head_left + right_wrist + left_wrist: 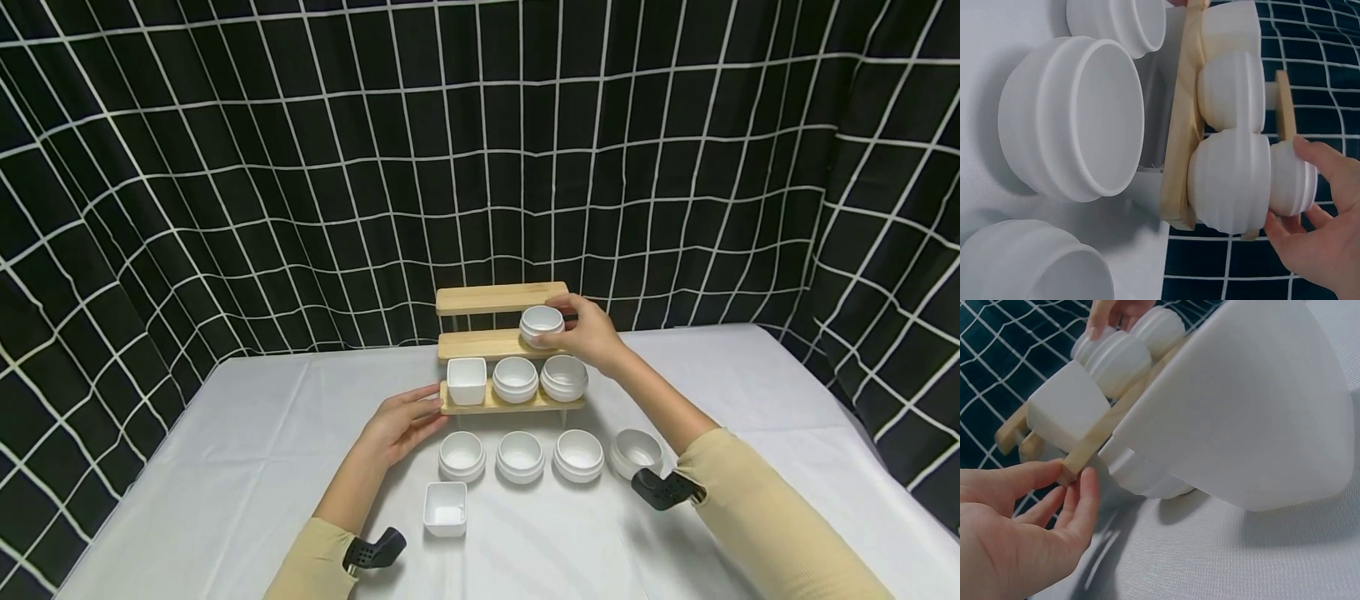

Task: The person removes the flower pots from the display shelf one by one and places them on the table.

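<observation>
A three-tier wooden stand (480, 343) stands near the table's back edge. My right hand (588, 333) grips a small round white cup (542, 323) by its sides at the right end of the middle tier. Whether its base touches the wood I cannot tell. With thumb and fingertips, my left hand (1041, 531) holds the left end of the bottom tier (1088, 445). On that tier sit a square white cup (467, 382) and two round white cups, one in the middle (515, 380) and one at the right (565, 379).
In front of the stand, several round white cups (521, 457) form a row on the white tablecloth (262, 433). Nearer me is another square cup (446, 510). The rightmost round cup (634, 450) lies close beneath my right forearm. A black gridded curtain (450, 167) hangs behind.
</observation>
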Motion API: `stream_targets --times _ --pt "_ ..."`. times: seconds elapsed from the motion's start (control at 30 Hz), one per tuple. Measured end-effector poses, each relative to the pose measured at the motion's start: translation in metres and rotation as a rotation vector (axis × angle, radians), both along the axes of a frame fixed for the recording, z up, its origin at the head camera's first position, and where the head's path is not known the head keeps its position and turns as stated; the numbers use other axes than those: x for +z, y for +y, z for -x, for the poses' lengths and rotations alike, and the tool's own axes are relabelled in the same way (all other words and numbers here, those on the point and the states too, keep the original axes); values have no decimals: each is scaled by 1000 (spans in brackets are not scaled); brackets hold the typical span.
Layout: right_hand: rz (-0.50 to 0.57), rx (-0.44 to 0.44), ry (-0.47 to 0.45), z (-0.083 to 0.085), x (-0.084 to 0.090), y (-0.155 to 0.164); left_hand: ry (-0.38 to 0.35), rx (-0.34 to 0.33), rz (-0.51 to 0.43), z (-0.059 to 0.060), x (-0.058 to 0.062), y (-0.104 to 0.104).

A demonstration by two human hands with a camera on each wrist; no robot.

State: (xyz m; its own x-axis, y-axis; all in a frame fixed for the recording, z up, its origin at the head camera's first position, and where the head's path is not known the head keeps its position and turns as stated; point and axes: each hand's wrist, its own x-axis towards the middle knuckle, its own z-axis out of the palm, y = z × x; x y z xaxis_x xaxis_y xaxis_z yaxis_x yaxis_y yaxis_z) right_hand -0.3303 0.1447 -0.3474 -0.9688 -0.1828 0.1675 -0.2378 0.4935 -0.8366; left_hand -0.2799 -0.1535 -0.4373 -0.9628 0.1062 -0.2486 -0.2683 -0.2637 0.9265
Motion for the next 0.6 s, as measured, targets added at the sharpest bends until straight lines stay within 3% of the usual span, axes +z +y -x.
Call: stream_targets --times 0.6 --pt "13 2 -7 2 9 -2 -9 7 -13 1 0 0"
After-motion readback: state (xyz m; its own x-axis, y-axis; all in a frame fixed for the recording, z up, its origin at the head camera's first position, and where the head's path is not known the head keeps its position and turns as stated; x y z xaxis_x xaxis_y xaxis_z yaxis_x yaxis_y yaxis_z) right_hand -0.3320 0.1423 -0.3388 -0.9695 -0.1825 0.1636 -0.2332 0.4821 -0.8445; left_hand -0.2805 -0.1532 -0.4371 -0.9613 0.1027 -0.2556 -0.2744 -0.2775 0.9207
